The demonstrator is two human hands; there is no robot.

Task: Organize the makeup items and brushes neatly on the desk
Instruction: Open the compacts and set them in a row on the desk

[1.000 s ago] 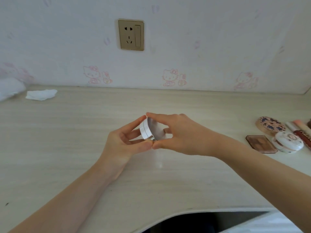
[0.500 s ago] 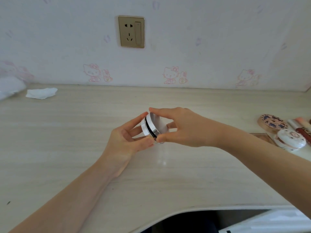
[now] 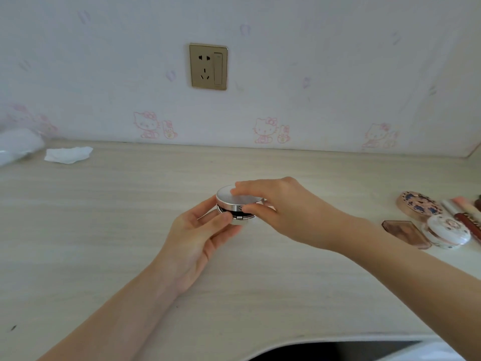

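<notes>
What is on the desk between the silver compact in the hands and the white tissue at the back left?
In the head view, nothing: only bare desk lies between the silver compact and the tissue.

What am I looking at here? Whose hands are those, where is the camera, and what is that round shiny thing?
The camera sits on a person's head, looking down at a pale wooden desk, so you see that person's own two hands. The left hand and the right hand both hold a round silver makeup compact, its lid slightly open. On the right lie more makeup: a patterned round compact, a white flowered compact and a brown flat case. Far left is a crumpled tissue. A wall socket is above.
</notes>
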